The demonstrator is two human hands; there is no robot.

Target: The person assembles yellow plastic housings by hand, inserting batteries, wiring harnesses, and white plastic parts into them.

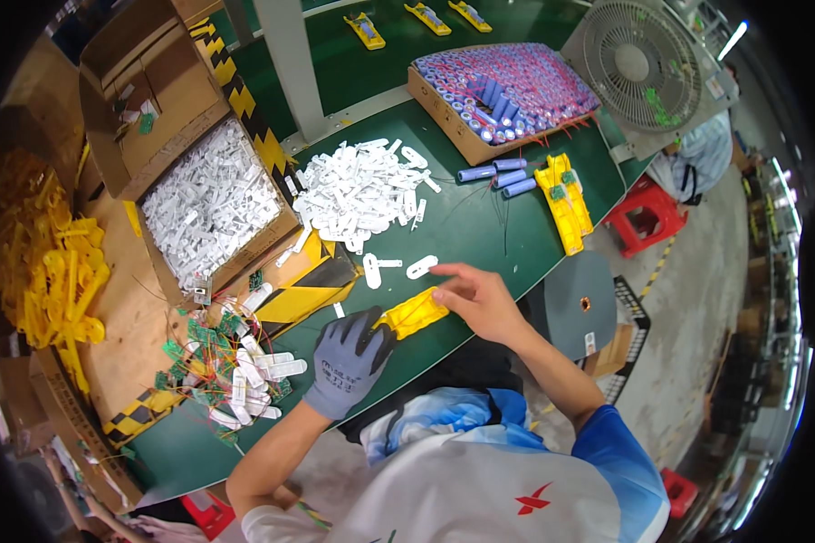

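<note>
My left hand (pixel 351 358), in a grey glove with dark fingertips, grips the left end of a yellow plastic shell (pixel 413 313) at the table's near edge. My bare right hand (pixel 478 299) hovers at the shell's right end, index finger stretched out and thumb apart from it. That fingertip reaches the right end of a small white oval plastic piece (pixel 421 266); whether it touches is hard to tell. Left of this piece lie another white oval piece (pixel 371 271) and a short white strip (pixel 390 263). What sits inside the shell is partly hidden.
Behind my hands is a heap of white plastic parts (pixel 358 192), with a carton of similar parts (pixel 215 201) to its left. Circuit boards with wires (pixel 210 348) lie left. Purple cylindrical cells (pixel 507 175), a boxful of them (pixel 507 90), yellow shells (pixel 565 206) and a fan (pixel 638 63) stand right.
</note>
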